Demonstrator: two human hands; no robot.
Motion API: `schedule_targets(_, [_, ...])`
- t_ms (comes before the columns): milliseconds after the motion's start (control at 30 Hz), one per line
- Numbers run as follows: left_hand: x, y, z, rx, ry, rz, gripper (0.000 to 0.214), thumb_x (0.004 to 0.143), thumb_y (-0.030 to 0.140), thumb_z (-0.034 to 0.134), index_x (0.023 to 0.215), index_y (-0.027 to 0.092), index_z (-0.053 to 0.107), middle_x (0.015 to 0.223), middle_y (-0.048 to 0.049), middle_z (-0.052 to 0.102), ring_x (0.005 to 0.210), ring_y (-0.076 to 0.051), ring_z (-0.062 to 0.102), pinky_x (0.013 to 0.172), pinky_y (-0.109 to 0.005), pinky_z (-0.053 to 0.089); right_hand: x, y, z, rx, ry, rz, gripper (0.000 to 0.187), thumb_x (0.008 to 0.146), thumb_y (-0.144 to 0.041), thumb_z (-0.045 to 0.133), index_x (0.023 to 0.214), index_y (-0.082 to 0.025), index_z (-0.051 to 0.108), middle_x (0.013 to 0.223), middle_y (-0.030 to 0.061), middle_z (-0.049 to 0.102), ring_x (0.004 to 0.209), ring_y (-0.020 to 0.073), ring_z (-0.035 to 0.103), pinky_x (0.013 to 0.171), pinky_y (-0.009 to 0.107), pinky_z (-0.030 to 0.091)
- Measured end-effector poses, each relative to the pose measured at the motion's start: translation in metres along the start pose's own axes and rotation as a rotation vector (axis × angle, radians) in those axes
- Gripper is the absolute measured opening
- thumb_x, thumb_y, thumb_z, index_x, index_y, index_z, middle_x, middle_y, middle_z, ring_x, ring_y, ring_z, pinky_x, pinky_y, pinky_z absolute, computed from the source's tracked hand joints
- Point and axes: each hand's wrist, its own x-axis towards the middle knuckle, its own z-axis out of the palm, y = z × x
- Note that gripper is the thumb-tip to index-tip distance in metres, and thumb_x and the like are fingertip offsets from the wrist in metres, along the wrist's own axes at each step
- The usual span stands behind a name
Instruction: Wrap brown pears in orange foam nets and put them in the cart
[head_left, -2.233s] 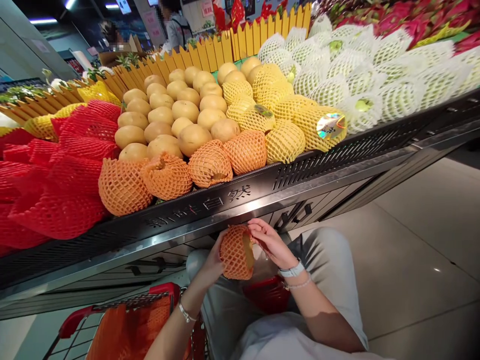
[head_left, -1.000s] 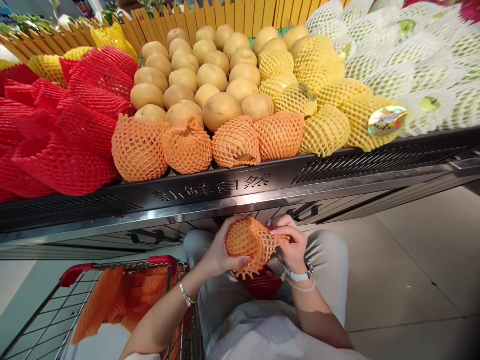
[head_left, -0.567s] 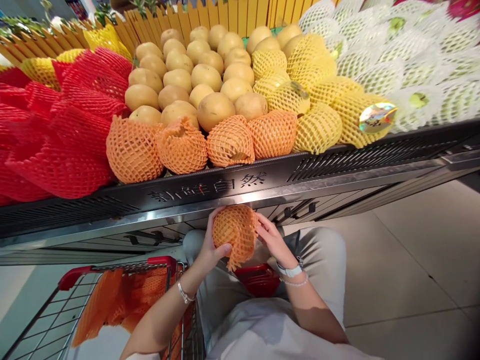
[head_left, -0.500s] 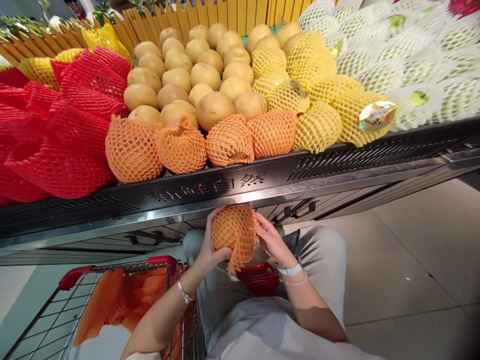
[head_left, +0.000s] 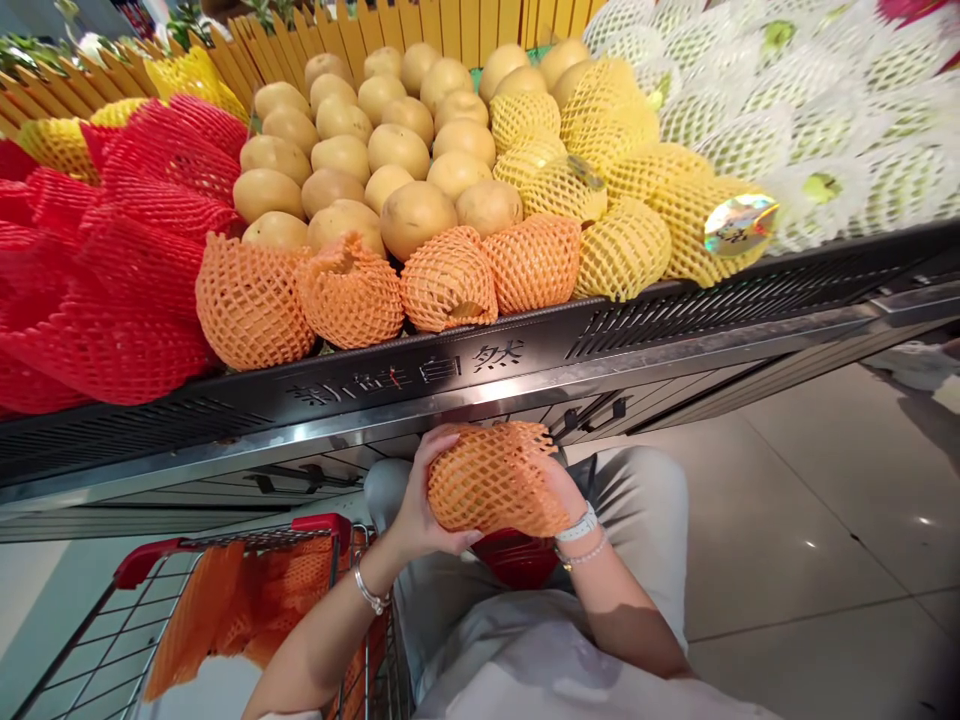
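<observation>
Change: since 0.5 s ago the netted fruit (head_left: 491,480) has turned from upright to lying sideways; right hand (head_left: 562,490) has slid under/behind it, now mostly hidden by the net.
Netted fruit: orange foam mesh sleeve, just below the steel shelf edge (head_left: 480,395), held over the person's lap.
Left hand: left hand (head_left: 420,510) cups the fruit's left end, thumb under, fingers (head_left: 431,445) curled over top; clamped on it.
Right hand: wrapped round the fruit's right end, closed on it; only heel + wrist w/ white watch (head_left: 577,525) show.
Shelf edge: dark perforated front w/ raised characters; directly above it a row of four orange-netted fruits (head_left: 352,295).
Behind row: bare tan pears (head_left: 409,150), farther back from shelf edge.
Left of row: red nets (head_left: 127,260). Right of row: yellow nets (head_left: 622,200), then white nets (head_left: 810,130).
Below shelf edge, left: cart (head_left: 247,600) w/ red handle, spare orange nets inside.
</observation>
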Motion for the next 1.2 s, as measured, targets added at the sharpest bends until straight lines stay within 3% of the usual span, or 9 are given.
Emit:
schedule_targets(67, [0.000,0.001,0.001,-0.023,0.007,-0.010,0.079,0.061,0.056,0.073,0.128,0.028,0.042,0.129,-0.0098,0.044,0.122,-0.032,0.045,0.103,-0.049,0.038,-0.002,-0.010,-0.003,0.105,0.080,-0.115,0.031,0.081,-0.046,0.056,0.098,-0.023,0.068,0.099,0.0072,0.073,0.092,0.0229,0.067,0.080,0.041,0.054])
schedule_targets(200, [0.002,0.007,0.006,-0.138,0.040,-0.209,0.081,0.063,0.054,0.074,0.131,0.026,0.040,0.128,-0.0100,0.049,0.118,-0.030,0.049,0.101,-0.045,0.040,-0.009,-0.025,0.000,0.221,0.230,-0.590,0.028,0.085,-0.046,0.052,0.101,-0.028,0.067,0.095,0.0008,0.071,0.093,0.0162,0.065,0.089,0.035,0.051])
schedule_targets(333, [0.004,0.007,0.010,-0.221,0.115,-0.409,0.080,0.067,0.055,0.070,0.133,0.022,0.039,0.131,-0.0107,0.050,0.124,-0.031,0.045,0.108,-0.045,0.034,-0.014,-0.019,0.012,-0.193,0.219,-0.981,0.060,0.078,-0.069,0.051,0.122,-0.029,0.059,0.133,0.0046,0.056,0.128,0.0247,0.046,0.109,0.043,0.035])
schedule_targets(467, [0.004,-0.001,0.012,-0.339,0.136,-0.531,0.076,0.068,0.053,0.069,0.133,0.023,0.040,0.134,-0.0094,0.050,0.127,-0.030,0.044,0.109,-0.043,0.033,-0.012,-0.009,0.015,-0.640,0.097,-0.957,0.080,0.073,-0.077,0.048,0.135,-0.027,0.049,0.148,0.0063,0.038,0.138,0.0311,0.031,0.115,0.048,0.022])
schedule_targets(667, [0.003,-0.005,0.013,-0.398,0.108,-0.629,0.074,0.066,0.046,0.072,0.131,0.024,0.044,0.134,-0.0065,0.051,0.127,-0.027,0.044,0.109,-0.038,0.034,-0.011,-0.009,0.012,-0.726,0.247,-1.036,0.046,0.086,-0.054,0.051,0.121,-0.025,0.059,0.123,0.0094,0.055,0.119,0.0281,0.048,0.104,0.046,0.035])
schedule_targets(833, [0.006,0.003,0.015,-0.503,0.133,-0.748,0.073,0.069,0.043,0.072,0.133,0.026,0.043,0.137,-0.0060,0.049,0.130,-0.026,0.042,0.109,-0.037,0.034,-0.015,-0.007,0.018,-0.792,0.229,-1.047,0.046,0.087,-0.058,0.045,0.111,-0.023,0.063,0.116,0.0098,0.057,0.110,0.0271,0.053,0.097,0.045,0.040])
schedule_targets(933, [0.008,0.008,0.015,-0.566,0.126,-0.787,0.076,0.068,0.047,0.073,0.134,0.026,0.043,0.136,-0.0069,0.050,0.130,-0.028,0.042,0.108,-0.039,0.036,-0.014,-0.003,0.017,-0.769,0.373,-1.050,0.029,0.087,-0.040,0.056,0.112,-0.025,0.061,0.110,0.0071,0.058,0.106,0.0229,0.055,0.094,0.039,0.043])
schedule_targets(1033, [0.008,0.011,0.015,-0.606,0.111,-0.814,0.080,0.064,0.050,0.075,0.134,0.025,0.044,0.136,-0.0081,0.051,0.129,-0.029,0.044,0.106,-0.040,0.038,-0.012,0.000,0.015,-0.758,0.520,-1.076,0.029,0.088,-0.034,0.055,0.115,-0.026,0.061,0.105,0.0060,0.059,0.099,0.0205,0.057,0.088,0.036,0.046])
schedule_targets(1200, [0.005,0.009,0.015,-0.677,0.085,-0.875,0.064,0.071,0.044,0.073,0.129,0.027,0.049,0.136,-0.0067,0.052,0.124,-0.027,0.050,0.101,-0.039,0.043,-0.013,-0.004,0.017,-0.796,0.342,-1.104,0.035,0.088,-0.047,0.051,0.108,-0.024,0.068,0.121,0.0092,0.055,0.115,0.0263,0.053,0.101,0.044,0.040])
